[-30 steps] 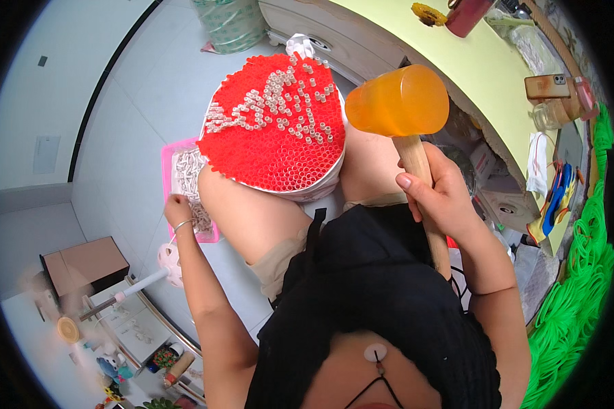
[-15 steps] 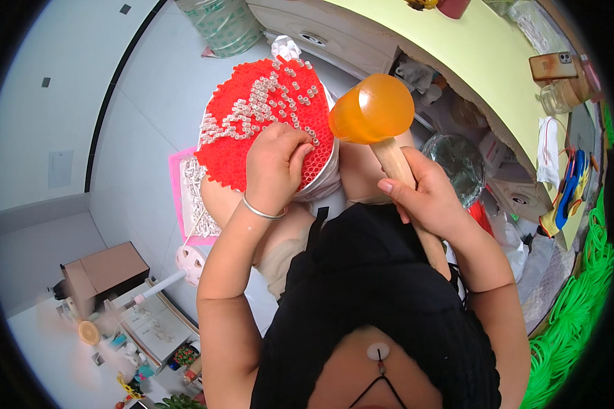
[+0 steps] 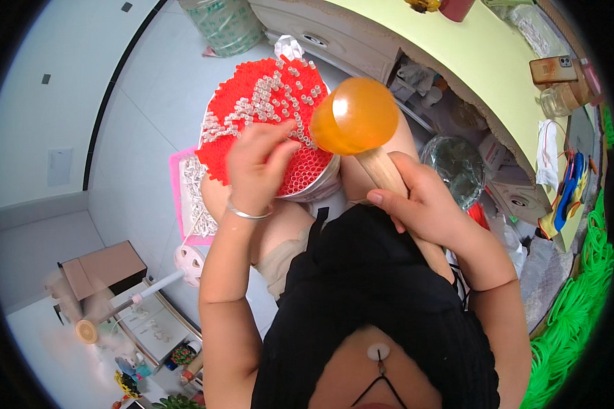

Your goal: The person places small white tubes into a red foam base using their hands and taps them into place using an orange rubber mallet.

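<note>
On my lap rests a round bundle of red tubes point(image 3: 228, 88), packed on end and wrapped in a pale sheet. Several short white tubes point(image 3: 252, 102) stick up from its far half. My left hand point(image 3: 256, 167) hovers over the near left part, thumb and forefinger apart, slightly blurred, with nothing visible in it. My right hand point(image 3: 423, 198) grips a mallet by its wooden handle point(image 3: 382, 170). The mallet's translucent orange head point(image 3: 358, 116) hangs over the bundle's right edge and hides part of it; I cannot tell if they touch.
A pink tray point(image 3: 177, 184) full of loose white tubes lies left of my legs. To the right are a clear plastic-lined bin point(image 3: 454, 167) and a pale green tabletop point(image 3: 484, 61) carrying a phone point(image 3: 552, 69) and a glass jar point(image 3: 556, 102). Green tubing point(image 3: 573, 320) is heaped at far right.
My left hand has drawn back to the left from the white tubes, and its thumb and forefinger have parted. The mallet head has shifted left and slightly nearer, over the bundle's edge.
</note>
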Demonstrator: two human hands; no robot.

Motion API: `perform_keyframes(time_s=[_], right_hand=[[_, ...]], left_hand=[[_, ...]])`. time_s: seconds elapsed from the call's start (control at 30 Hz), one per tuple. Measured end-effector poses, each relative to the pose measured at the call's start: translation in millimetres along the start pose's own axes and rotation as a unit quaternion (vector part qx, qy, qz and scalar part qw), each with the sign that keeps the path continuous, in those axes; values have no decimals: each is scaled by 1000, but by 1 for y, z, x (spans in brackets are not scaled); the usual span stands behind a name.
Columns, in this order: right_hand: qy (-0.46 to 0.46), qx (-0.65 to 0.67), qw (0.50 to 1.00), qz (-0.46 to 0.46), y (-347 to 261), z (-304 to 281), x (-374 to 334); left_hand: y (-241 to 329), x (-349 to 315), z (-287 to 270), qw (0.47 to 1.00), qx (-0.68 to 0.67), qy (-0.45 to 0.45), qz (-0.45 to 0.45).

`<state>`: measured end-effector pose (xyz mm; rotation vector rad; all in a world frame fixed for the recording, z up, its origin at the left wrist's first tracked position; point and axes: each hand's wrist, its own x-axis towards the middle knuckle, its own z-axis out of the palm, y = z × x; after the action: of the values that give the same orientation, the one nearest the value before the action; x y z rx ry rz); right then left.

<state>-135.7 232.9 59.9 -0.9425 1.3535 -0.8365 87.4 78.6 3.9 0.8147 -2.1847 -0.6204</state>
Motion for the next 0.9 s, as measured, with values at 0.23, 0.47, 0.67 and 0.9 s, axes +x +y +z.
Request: perform_keyframes(time_s=[0.23,0.47,0.67,0.9], right_hand=[[68,-214,960,-168,12,17,13],[65,-33,997,1,-1,13,-7],[80,62,995,-17,3,11,-8],[71,62,995,-14,12,7,2]], left_hand=[[-194,-109,-94,909,187,150,-340],[-286,-257,-86,797,286,-177,-501],[-278,-253,-82,789,348,-120,-493],[-181,-145,-120,871,32,226,-436]])
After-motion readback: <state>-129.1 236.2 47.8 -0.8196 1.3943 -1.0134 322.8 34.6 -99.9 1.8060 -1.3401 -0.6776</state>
